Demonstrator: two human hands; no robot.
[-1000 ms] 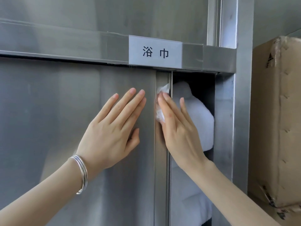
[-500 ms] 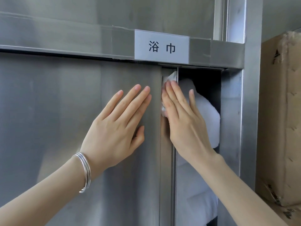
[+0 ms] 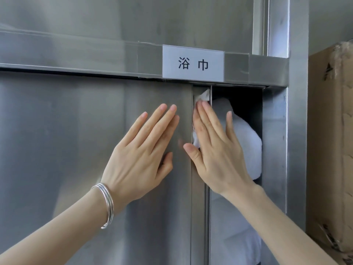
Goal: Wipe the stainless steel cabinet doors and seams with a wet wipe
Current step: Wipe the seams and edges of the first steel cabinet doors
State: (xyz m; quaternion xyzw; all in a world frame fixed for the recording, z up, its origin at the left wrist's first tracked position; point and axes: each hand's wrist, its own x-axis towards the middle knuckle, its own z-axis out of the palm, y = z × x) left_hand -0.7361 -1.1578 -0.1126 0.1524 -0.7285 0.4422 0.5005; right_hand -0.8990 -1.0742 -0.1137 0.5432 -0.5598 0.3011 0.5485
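The left hand (image 3: 141, 155) lies flat on the steel cabinet door (image 3: 76, 150), its fingers straight and holding nothing. The right hand (image 3: 215, 155) presses the wet wipe (image 3: 203, 96) with straight fingers against the vertical seam (image 3: 207, 217), just under the label (image 3: 193, 63). Behind it sits something white, perhaps a towel (image 3: 246, 142).

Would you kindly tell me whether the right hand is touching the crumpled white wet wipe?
Touching. The head view shows the right hand pressing straight fingers flat over the crumpled white wet wipe, which peeks out above its fingertips.
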